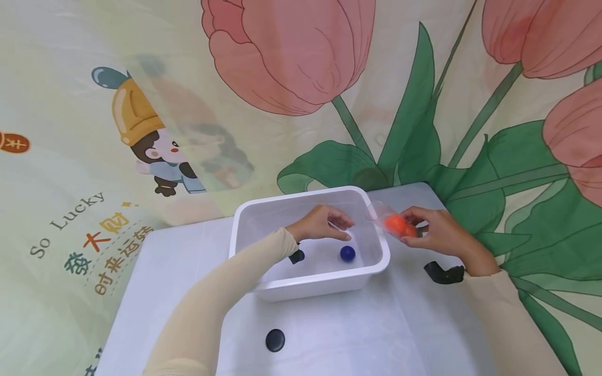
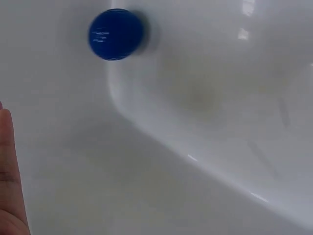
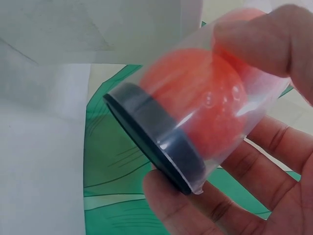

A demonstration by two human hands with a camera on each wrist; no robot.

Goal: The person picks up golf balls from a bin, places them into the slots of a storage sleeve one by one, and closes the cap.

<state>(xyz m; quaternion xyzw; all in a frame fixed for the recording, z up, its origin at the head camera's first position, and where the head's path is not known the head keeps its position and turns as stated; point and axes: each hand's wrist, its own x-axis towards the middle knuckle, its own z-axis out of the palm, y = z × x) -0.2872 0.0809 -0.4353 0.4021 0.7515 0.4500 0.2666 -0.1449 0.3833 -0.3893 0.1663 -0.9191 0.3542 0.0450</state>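
My right hand [image 1: 435,232] grips a clear plastic tube [image 3: 274,100] with orange balls [image 1: 395,224] inside. A black cap [image 3: 154,132] covers the tube's lower end, and the thumb and fingers are around its side. In the head view the tube is tilted, its clear end over the right rim of a white tub [image 1: 305,284]. Over the inside of the tub, my left hand [image 1: 324,222] holds nothing, its fingers loosely bent. A blue ball [image 1: 347,254] lies on the tub floor below and right of that hand; the left wrist view shows the ball [image 2: 116,34] at its top.
A round black lid [image 1: 275,340] lies on the white table [image 1: 329,334] in front of the tub. Black devices [image 1: 443,273] show at both wrists. Behind the table hangs a cloth [image 1: 291,52] printed with tulips.
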